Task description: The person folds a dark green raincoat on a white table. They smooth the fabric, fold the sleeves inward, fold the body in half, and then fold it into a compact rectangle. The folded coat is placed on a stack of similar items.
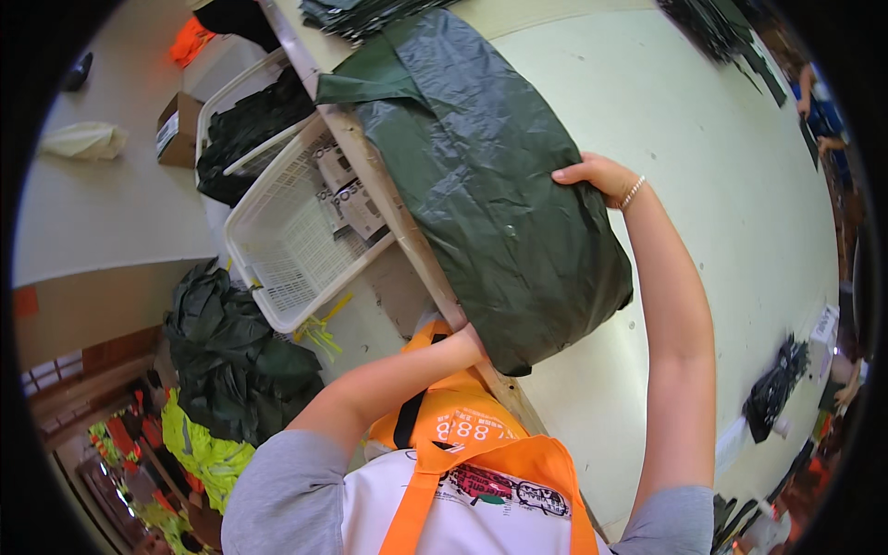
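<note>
A folded piece of dark green, shiny coated fabric (490, 194) lies over the table's left edge, with creases and a loose flap at its far left corner. My right hand (606, 178) grips its right side, thumb on top and the other fingers out of sight underneath. At the near left corner, the fabric covers most of my left hand (472, 344). Only the wrist and the back of that hand show, so its fingers are hidden.
The pale table (740, 213) stretches right, with stacked dark pieces (708, 32) at the far end and a dark bundle (775, 388) on the right. Left of it stand a white plastic basket (287, 240) with small boxes and a heap of dark fabric (231, 356). People work at right.
</note>
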Motion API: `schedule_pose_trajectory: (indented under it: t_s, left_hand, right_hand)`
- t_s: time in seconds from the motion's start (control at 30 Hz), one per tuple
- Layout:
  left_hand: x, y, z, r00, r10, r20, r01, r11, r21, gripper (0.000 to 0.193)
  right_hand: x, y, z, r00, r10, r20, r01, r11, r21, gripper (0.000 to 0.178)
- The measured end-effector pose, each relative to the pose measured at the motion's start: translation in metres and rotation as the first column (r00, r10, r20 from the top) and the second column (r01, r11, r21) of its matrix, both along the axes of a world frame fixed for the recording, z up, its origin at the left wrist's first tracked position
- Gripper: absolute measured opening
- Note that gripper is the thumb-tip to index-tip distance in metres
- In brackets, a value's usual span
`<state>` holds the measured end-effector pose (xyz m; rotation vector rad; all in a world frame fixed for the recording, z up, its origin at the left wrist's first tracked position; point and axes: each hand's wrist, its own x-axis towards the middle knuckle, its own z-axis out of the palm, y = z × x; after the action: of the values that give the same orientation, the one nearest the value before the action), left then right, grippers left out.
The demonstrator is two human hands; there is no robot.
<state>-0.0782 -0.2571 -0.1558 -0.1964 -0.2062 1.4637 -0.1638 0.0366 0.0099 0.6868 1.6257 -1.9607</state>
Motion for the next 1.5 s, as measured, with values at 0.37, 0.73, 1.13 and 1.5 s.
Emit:
schedule_pose_trajectory:
  t_s: [0.37,0.73,1.13,1.5]
  left_hand:
    - [-0.05,-0.034,0.097,-0.819,0.203,-0.536,0.164,0.979,0.12,0.035]
    - [-0.434,-0.047,0.111,-0.91,-0.408,0.073,-0.379,0.891,0.251,0.064]
    - [-0.558,0.061,0.11,-0.424,-0.437,-0.793,-0.355,0.886,-0.298,0.031]
    - [-0.57,0.095,0.057,-0.402,-0.293,-0.867,-0.483,0.873,-0.072,0.019]
  right_hand:
    - [0.021,0.004,-0.049,0.975,0.083,0.204,-0.141,0.946,0.29,0.054]
    - [0.039,0.0,0.008,0.898,0.017,0.439,-0.247,0.846,0.473,0.059]
    - [-0.14,-0.135,-0.02,0.986,0.103,-0.135,0.136,-0.01,0.991,0.044]
    - [-0.143,-0.15,0.01,0.933,0.175,-0.316,0.266,0.258,0.929,0.04]
